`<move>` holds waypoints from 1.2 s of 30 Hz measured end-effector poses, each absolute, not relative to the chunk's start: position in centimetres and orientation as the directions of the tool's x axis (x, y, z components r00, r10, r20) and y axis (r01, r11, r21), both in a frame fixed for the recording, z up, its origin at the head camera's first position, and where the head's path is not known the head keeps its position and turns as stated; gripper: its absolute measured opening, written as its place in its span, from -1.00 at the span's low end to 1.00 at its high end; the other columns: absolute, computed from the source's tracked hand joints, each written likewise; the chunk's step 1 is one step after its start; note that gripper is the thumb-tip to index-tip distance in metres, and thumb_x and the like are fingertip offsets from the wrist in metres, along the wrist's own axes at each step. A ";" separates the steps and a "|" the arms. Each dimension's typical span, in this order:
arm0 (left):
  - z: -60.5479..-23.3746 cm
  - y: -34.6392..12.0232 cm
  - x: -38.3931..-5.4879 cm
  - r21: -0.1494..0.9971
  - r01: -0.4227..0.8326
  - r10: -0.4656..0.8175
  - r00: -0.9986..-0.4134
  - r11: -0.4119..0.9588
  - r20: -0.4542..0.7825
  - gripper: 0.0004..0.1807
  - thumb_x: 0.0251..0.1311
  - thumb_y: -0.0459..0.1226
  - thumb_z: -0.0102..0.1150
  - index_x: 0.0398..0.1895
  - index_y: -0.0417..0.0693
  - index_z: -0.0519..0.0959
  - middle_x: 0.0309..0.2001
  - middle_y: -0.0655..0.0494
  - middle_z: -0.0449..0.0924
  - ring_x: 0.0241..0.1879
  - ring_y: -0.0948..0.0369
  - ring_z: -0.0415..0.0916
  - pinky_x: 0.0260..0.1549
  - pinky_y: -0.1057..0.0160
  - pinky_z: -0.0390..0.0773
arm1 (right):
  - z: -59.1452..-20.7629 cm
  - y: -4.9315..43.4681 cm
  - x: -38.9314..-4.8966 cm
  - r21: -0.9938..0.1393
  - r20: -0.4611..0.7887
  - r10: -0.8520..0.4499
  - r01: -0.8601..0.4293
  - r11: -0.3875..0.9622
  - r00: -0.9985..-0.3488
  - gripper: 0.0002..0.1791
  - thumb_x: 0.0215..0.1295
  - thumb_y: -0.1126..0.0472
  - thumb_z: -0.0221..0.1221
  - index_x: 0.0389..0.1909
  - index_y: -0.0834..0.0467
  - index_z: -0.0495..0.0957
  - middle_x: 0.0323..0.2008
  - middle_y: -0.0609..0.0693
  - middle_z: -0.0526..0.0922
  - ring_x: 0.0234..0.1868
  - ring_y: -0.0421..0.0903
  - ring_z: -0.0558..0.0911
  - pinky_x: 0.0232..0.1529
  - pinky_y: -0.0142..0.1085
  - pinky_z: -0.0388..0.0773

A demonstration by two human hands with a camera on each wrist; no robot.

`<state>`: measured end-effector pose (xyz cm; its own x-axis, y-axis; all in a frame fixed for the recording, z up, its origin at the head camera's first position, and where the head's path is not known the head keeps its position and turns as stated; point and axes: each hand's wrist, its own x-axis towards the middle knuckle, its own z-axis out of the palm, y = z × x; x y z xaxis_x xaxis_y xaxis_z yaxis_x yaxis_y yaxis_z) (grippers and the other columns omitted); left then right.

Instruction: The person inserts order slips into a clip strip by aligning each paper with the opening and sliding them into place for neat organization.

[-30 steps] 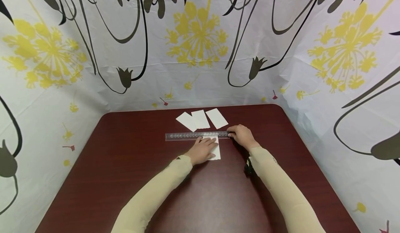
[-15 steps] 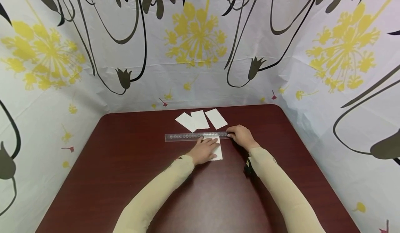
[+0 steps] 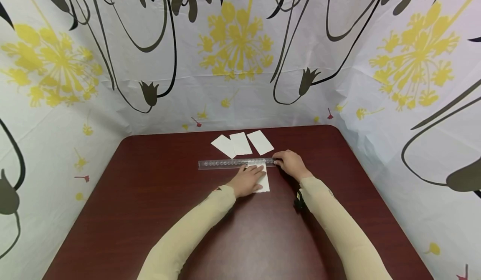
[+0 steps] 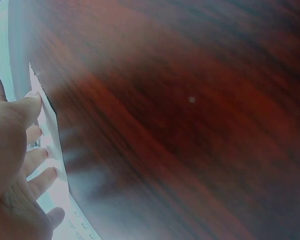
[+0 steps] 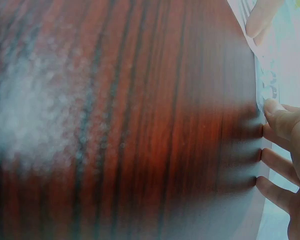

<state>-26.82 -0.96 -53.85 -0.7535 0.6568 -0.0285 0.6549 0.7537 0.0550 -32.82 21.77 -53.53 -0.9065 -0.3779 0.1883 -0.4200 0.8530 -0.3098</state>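
Observation:
A clear plastic ruler [image 3: 221, 164] lies crosswise on the dark red table. My right hand [image 3: 292, 163] holds its right end, thumb at the near edge; in the right wrist view the other fingers of the right hand [image 5: 290, 145] reach down to the tabletop. A white paper piece [image 3: 265, 185] lies with its far end at the ruler. Spread over this paper, my left hand [image 3: 246, 182] presses it with extended fingers and covers much of it. The left wrist view shows the paper's edge [image 4: 50, 125] beneath the fingertips.
Beyond the ruler lie three white paper pieces: a left one [image 3: 222, 145], a middle one [image 3: 241, 143] and a right one [image 3: 260, 142]. The left two overlap or touch. Patterned cloth [image 3: 240, 104] hangs around the table [image 3: 150, 188] at the back and sides.
My left hand and the paper under it have slid slightly to the right along the ruler. The right hand and the ruler have stayed in place.

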 end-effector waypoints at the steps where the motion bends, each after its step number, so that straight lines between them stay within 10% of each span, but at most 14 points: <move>1: -53.9 -0.9 -26.8 0.056 0.654 0.656 -0.754 0.754 -0.033 -0.38 0.43 0.10 -0.05 0.49 0.14 0.26 0.55 0.15 0.15 0.51 0.10 0.16 0.48 -0.14 0.11 | -53.6 21.8 -32.8 -0.310 0.188 -0.379 -0.421 0.852 -0.906 -0.73 0.34 0.17 0.24 0.02 0.10 0.69 0.01 0.08 0.74 0.05 0.11 0.66 0.07 0.06 0.58; 36: -52.9 1.1 -26.7 0.025 0.646 0.645 -0.758 0.763 -0.090 -0.37 0.43 0.10 -0.04 0.50 0.18 0.24 0.56 0.18 0.12 0.53 0.13 0.14 0.48 -0.12 0.15 | -53.7 21.7 -32.5 -0.290 0.202 -0.379 -0.425 0.858 -0.903 -0.67 0.36 0.17 0.23 0.10 0.14 0.65 0.11 0.11 0.69 0.15 0.13 0.62 0.12 0.07 0.56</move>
<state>-26.74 1.14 -52.93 -0.7584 0.6455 -0.0900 0.6462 0.7628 0.0253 -32.52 21.72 -53.72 -0.9032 -0.3789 0.2018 -0.4246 0.8577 -0.2898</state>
